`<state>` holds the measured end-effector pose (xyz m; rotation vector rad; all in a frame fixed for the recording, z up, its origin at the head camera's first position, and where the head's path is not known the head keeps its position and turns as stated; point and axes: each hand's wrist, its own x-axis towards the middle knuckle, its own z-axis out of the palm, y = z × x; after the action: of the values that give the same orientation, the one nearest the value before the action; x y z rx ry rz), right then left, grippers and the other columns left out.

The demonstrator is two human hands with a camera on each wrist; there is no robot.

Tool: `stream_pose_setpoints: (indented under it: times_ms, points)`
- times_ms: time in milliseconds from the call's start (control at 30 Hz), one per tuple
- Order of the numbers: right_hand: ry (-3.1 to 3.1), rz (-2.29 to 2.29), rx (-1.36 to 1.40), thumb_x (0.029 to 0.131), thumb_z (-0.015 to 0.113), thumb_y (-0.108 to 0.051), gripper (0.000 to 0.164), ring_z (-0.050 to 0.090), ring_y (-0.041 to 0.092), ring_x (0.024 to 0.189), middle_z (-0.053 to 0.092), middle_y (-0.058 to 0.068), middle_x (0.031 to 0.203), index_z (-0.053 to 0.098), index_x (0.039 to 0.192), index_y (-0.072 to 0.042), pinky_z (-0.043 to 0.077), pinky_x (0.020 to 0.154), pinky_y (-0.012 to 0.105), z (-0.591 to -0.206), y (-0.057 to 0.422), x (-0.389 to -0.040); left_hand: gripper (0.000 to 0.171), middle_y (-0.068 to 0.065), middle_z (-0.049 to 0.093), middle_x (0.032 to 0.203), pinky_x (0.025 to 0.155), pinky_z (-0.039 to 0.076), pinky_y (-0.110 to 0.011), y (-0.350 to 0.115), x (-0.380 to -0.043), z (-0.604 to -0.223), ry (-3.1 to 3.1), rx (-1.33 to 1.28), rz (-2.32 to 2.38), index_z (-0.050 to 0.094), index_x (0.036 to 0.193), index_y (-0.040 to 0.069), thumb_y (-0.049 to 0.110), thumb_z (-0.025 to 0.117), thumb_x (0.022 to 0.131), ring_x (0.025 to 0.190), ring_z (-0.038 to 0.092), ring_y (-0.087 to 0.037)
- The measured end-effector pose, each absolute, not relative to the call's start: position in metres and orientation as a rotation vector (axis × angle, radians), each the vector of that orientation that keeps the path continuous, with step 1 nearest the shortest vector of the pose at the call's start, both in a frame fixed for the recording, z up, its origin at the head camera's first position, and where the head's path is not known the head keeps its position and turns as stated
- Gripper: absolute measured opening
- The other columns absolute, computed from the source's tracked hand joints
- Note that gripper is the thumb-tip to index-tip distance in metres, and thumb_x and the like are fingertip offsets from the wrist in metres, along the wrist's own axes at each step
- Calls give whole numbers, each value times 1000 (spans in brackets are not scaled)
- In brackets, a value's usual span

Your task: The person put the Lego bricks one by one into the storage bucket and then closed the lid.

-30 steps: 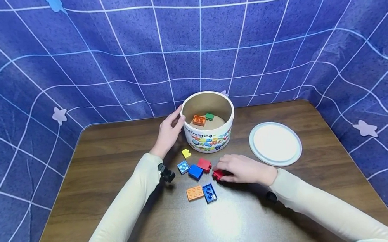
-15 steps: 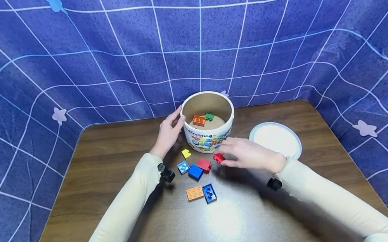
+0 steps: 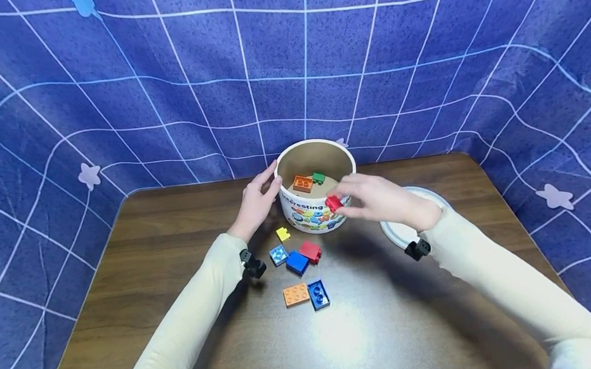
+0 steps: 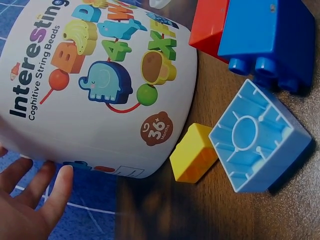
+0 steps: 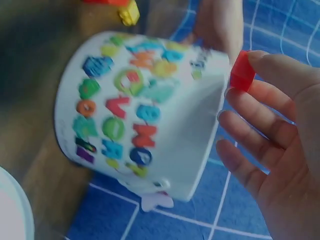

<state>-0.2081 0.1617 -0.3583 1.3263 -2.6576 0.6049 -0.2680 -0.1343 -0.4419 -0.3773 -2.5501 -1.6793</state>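
My right hand (image 3: 382,200) pinches a red toy brick (image 3: 333,204) between thumb and fingertips, at the front right of the bucket's rim. In the right wrist view the red brick (image 5: 243,72) shows beside that rim. With fairly straight fingers, my left hand (image 3: 256,205) touches the left side of the white printed bucket (image 3: 311,215); its fingertips lie against the wall in the left wrist view. Inside the bucket are an orange brick (image 3: 303,184) and a green brick (image 3: 318,178). Before it lie a yellow brick (image 3: 283,234), a light blue brick (image 3: 278,255), a blue brick (image 3: 297,263) and another red brick (image 3: 311,252).
Closer to me, an orange brick with studs up (image 3: 296,295) lies beside an upturned dark blue brick (image 3: 319,295). A round white lid (image 3: 399,231) lies right of the bucket, partly under my right forearm. A blue patterned cloth (image 3: 287,102) hangs behind the wooden table (image 3: 171,220).
My right hand has lifted the red brick off the table and carried it up and away from me to the bucket's rim. My left hand has stayed at the bucket's side.
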Motion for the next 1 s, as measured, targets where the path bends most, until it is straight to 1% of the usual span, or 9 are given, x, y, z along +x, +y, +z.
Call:
stream_pose_setpoints:
  times_ms: [133, 200, 367, 533, 700, 833, 933, 1000]
  points:
    - [-2712, 701, 1276, 96, 77, -18, 25, 64, 20, 95, 71, 3, 107, 75, 119, -9, 57, 82, 37, -347, 162, -222, 53, -12, 46, 160, 93, 60, -41, -134, -267, -442, -2553, -372, -1694, 45, 159, 21, 30, 57, 109, 136, 57, -27]
    - [-2745, 724, 1255, 97, 75, -18, 24, 64, 20, 96, 71, 3, 108, 75, 120, -9, 58, 82, 37, -343, 161, -230, 52, -12, 46, 160, 93, 60, -41, -134, -267, -442, -2554, -371, -1691, 45, 159, 22, 30, 57, 109, 136, 58, -27]
    - [-2785, 697, 1235, 98, 73, -17, 28, 66, 25, 101, 72, 6, 108, 72, 123, -4, 56, 91, 43, -334, 156, -248, 53, -12, 47, 160, 93, 60, -40, -134, -267, -442, -2546, -374, -1678, 45, 159, 20, 30, 58, 109, 135, 58, -27]
    - [-2804, 647, 1230, 98, 74, -16, 26, 65, 25, 103, 72, 8, 109, 73, 120, -3, 53, 96, 44, -330, 149, -262, 54, -13, 46, 160, 95, 59, -41, -134, -267, -442, -2546, -377, -1687, 45, 159, 20, 31, 57, 109, 137, 56, -29]
    - [-2830, 649, 1195, 97, 75, -19, 26, 67, 25, 105, 73, 8, 110, 72, 119, -5, 54, 96, 44, -332, 143, -276, 53, -11, 46, 161, 100, 56, -40, -135, -268, -443, -2546, -376, -1671, 45, 159, 21, 31, 58, 108, 138, 56, -28]
    - [-2848, 664, 1167, 97, 75, -20, 26, 68, 26, 103, 73, 9, 109, 72, 119, -5, 55, 95, 44, -333, 138, -285, 53, -11, 46, 160, 102, 56, -39, -135, -269, -445, -2536, -386, -1675, 46, 159, 20, 31, 58, 108, 138, 56, -28]
    - [-2868, 648, 1148, 98, 74, -19, 28, 68, 28, 104, 72, 10, 109, 72, 121, -4, 55, 96, 44, -333, 136, -289, 53, -12, 47, 160, 99, 57, -41, -135, -270, -445, -2529, -396, -1682, 46, 159, 19, 31, 58, 108, 137, 56, -30]
    - [-2886, 633, 1132, 98, 74, -19, 29, 67, 29, 105, 72, 11, 109, 72, 122, -3, 54, 97, 45, -333, 134, -292, 53, -12, 47, 160, 101, 56, -40, -136, -270, -446, -2529, -401, -1670, 46, 159, 19, 31, 58, 108, 137, 56, -29]
